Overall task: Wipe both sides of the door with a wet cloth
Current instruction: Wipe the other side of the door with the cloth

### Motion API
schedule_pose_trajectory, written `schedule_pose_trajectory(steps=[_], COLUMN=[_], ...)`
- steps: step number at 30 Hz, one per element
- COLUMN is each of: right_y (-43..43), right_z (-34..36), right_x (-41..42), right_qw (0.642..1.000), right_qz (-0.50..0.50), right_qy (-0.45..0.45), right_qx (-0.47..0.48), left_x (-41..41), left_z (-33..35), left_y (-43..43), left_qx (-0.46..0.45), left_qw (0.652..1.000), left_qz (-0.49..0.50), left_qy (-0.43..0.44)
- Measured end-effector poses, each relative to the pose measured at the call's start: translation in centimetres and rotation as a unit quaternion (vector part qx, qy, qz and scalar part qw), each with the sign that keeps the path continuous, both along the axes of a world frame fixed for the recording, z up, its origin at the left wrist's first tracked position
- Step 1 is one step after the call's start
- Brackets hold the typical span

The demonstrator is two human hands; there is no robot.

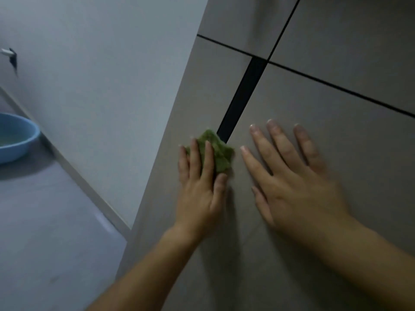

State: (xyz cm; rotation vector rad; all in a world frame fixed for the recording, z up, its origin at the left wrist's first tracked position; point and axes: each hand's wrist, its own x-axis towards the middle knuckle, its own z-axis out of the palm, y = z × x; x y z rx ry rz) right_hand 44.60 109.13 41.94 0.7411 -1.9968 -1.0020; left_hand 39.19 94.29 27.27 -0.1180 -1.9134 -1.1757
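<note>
The door (314, 113) is a beige-grey panel with thin black grooves and one wider black strip, filling the right half of the view. A small green cloth (219, 151) is pressed flat against the door just below the wide strip's lower end. My left hand (201, 185) lies over the cloth, fingers spread across it, holding it to the surface near the door's left edge. My right hand (294, 176) rests flat on the door to the right of the cloth, fingers apart, holding nothing.
A blue basin (15, 140) with water stands on the grey floor (49, 232) at the far left. A pale wall (101, 75) with a skirting board runs behind the door's left edge. A small dark fitting (12, 58) sticks out of the wall.
</note>
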Motion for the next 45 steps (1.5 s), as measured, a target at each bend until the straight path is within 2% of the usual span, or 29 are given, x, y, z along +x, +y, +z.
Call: schedule_pose_trajectory(steps=[4, 6, 9, 11, 13, 16, 18, 21, 23, 28, 35, 40, 45], right_y=[0.1, 0.6, 1.5, 1.8, 1.7, 1.6, 1.7, 1.5, 1.3, 1.5, 1.0, -0.1, -0.9], right_z=[-1.5, -2.7, -3.6, -3.8, -3.8, -4.0, -4.7, -6.1, -6.7, -7.1, -8.1, -10.7, -12.9], right_x=[0.4, 0.7, 1.2, 1.4, 1.4, 1.5, 1.6, 1.6, 1.5, 1.2, 1.3, 1.5, 1.2], right_qw=[1.000, 0.999, 0.997, 0.996, 0.995, 0.996, 0.996, 0.996, 0.996, 0.997, 0.995, 0.994, 0.992], right_qz=[0.009, 0.023, 0.053, 0.071, 0.075, 0.064, 0.056, 0.054, 0.054, 0.052, 0.049, 0.026, 0.015], right_qy=[-0.012, -0.018, -0.030, -0.035, -0.037, -0.045, -0.054, -0.067, -0.068, -0.060, -0.074, -0.102, -0.126], right_qx=[-0.011, -0.017, -0.037, -0.049, -0.053, -0.046, -0.039, -0.021, -0.021, -0.024, -0.039, -0.025, -0.003], left_x=[-1.3, 0.2, 3.8, 3.8, 1.6, -0.9, 0.0, 3.0, 2.2, -2.1, 2.6, -0.2, 3.3], left_z=[0.1, -1.7, -5.8, -6.5, -4.8, -2.6, -4.1, -8.0, -8.6, -5.7, -13.6, -11.4, -15.0], left_y=[-1.7, 0.9, 6.0, 5.8, 2.6, -1.5, 0.0, 3.9, 2.8, -3.0, 3.1, -1.4, 2.8], left_qx=[0.074, 0.049, -0.049, -0.061, -0.007, 0.121, 0.111, 0.040, 0.026, 0.168, 0.057, 0.115, 0.071], left_qw=[0.997, 0.998, 0.999, 0.998, 1.000, 0.990, 0.991, 0.998, 0.998, 0.982, 0.994, 0.987, 0.987], left_qz=[0.025, 0.011, -0.017, -0.013, 0.009, 0.017, 0.009, -0.021, -0.015, 0.024, -0.016, 0.003, -0.044], left_qy=[-0.027, -0.023, -0.001, 0.004, -0.018, -0.070, -0.067, -0.049, -0.046, -0.083, -0.090, -0.113, -0.136])
